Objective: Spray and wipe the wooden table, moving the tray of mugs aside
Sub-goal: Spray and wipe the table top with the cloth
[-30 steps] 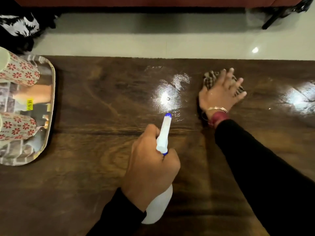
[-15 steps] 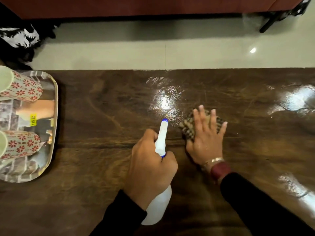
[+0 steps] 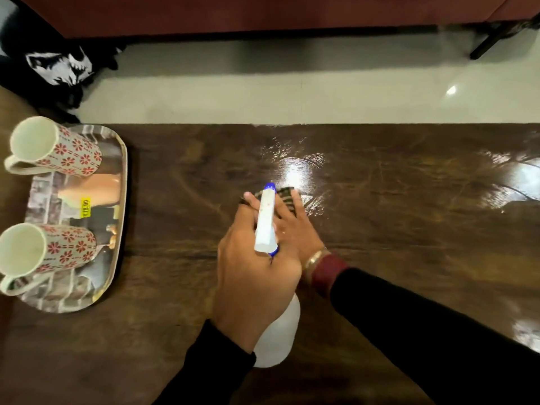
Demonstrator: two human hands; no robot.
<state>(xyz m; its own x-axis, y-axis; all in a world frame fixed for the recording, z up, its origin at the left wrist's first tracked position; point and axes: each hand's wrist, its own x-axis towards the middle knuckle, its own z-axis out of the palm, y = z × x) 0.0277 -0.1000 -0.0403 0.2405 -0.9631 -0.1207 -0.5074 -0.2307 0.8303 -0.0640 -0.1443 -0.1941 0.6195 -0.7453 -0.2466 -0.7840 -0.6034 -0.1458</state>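
Note:
My left hand [image 3: 251,276] grips a white spray bottle [image 3: 276,331] with a blue-tipped nozzle, held above the middle of the dark wooden table [image 3: 409,244]. My right hand [image 3: 295,226] lies flat on a checked cloth [image 3: 287,194], pressing it to the table just past the nozzle; the bottle and my left hand hide part of it. A wet shine marks the wood beyond the cloth. At the table's left end sits a shiny tray [image 3: 117,176] with two flower-patterned mugs [image 3: 55,147] [image 3: 43,252] on it.
Pale floor tiles [image 3: 292,92] lie beyond the table's far edge. A reddish sofa base [image 3: 263,13] runs along the top. A black-and-white bag [image 3: 58,68] rests on the floor at the upper left. A dark furniture leg [image 3: 491,39] stands at the upper right.
My right hand has swept the cloth leftward and toward me, from the far right of the wet patch to just beyond the nozzle. My left hand kept the bottle in place.

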